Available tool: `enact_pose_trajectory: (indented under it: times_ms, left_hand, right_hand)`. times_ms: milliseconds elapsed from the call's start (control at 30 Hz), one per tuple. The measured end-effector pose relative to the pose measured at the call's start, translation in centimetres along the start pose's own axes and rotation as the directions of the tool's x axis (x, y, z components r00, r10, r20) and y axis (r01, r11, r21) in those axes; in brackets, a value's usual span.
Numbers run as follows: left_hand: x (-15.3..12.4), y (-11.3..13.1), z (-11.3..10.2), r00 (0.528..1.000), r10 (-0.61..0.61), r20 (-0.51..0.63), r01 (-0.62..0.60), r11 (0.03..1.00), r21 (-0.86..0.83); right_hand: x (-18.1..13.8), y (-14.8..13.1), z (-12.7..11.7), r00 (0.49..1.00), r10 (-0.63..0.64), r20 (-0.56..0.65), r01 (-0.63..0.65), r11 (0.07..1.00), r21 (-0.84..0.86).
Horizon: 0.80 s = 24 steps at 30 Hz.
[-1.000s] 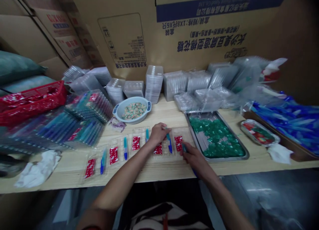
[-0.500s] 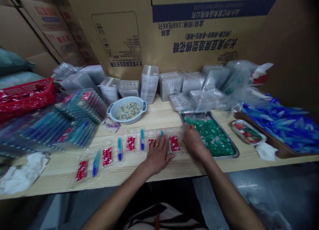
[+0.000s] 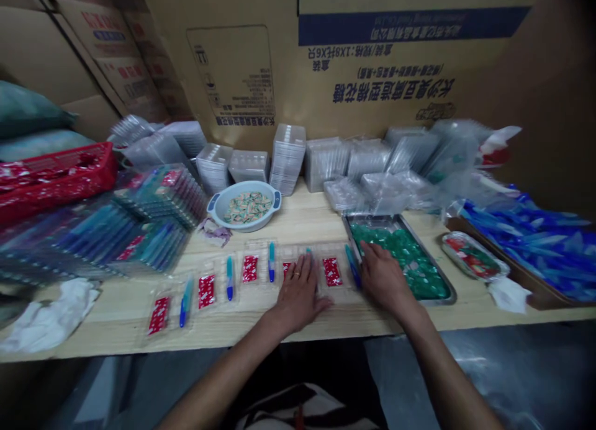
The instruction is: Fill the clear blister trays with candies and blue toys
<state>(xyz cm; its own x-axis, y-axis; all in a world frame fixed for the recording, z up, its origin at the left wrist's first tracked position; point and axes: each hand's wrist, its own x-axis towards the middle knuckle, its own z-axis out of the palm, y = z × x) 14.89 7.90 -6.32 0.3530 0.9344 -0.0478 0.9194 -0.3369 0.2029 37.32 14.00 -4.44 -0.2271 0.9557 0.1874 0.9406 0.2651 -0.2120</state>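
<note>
A row of clear blister trays (image 3: 251, 272) lies along the wooden table's front, each holding a red packet (image 3: 332, 271) and a blue or teal pen (image 3: 270, 260). My left hand (image 3: 299, 290) lies flat, fingers stretched, on one tray near the row's right end, covering most of its red packet. My right hand (image 3: 383, 273) rests palm down at the near left edge of a metal tray (image 3: 446, 296) of green pieces (image 3: 410, 256). A blue pen (image 3: 351, 264) lies just left of its fingers. Whether this hand holds anything is hidden.
A blue bowl (image 3: 244, 205) of wrapped sweets sits behind the row. Stacks of empty clear trays (image 3: 287, 156) line the back under cardboard boxes. Filled packs (image 3: 139, 225) and a red basket (image 3: 60, 175) are at left, blue pens (image 3: 535, 231) and a small dish (image 3: 474, 256) at right.
My left hand went from pinching a pen at a tray to lying flat on it. My right hand moved from the table's front edge up to the metal tray's edge.
</note>
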Motion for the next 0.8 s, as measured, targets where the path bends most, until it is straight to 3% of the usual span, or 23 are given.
enact_pose_trajectory:
  times_ms: [100,200,267,400,567,700,800]
  left_hand:
    - [-1.3,-1.1,-0.8,0.998,-0.025,-0.064,0.025,1.000,-0.004]
    - [-2.8,-3.3,-1.2,0.979,-0.179,-0.094,0.182,0.983,0.026]
    - [-3.7,-4.7,-1.0,0.963,-0.259,-0.072,0.262,0.965,0.028]
    - [-4.9,-6.0,-0.5,0.954,-0.297,-0.038,0.297,0.955,-0.013]
    - [-6.9,-7.0,-1.2,0.949,-0.299,-0.098,0.296,0.954,-0.042]
    - [-9.4,-9.0,-1.3,0.895,-0.413,-0.170,0.426,0.904,0.045]
    - [-10.9,-10.0,-0.6,0.903,-0.389,-0.181,0.412,0.904,0.113]
  right_hand:
    - [-2.9,-0.4,2.8,0.974,-0.212,-0.078,0.211,0.977,-0.030]
    - [-5.2,-0.7,5.8,0.936,-0.323,-0.143,0.317,0.946,-0.064]
    - [-5.7,-1.1,7.1,0.928,-0.342,-0.146,0.336,0.940,-0.064]
    - [-5.4,-2.1,7.9,0.929,-0.347,-0.130,0.340,0.938,-0.070]
    - [-5.0,-2.4,7.9,0.930,-0.344,-0.131,0.336,0.939,-0.079]
    - [-5.0,-2.0,8.1,0.930,-0.338,-0.143,0.333,0.941,-0.063]
    - [-4.5,-2.0,8.3,0.931,-0.333,-0.151,0.328,0.943,-0.059]
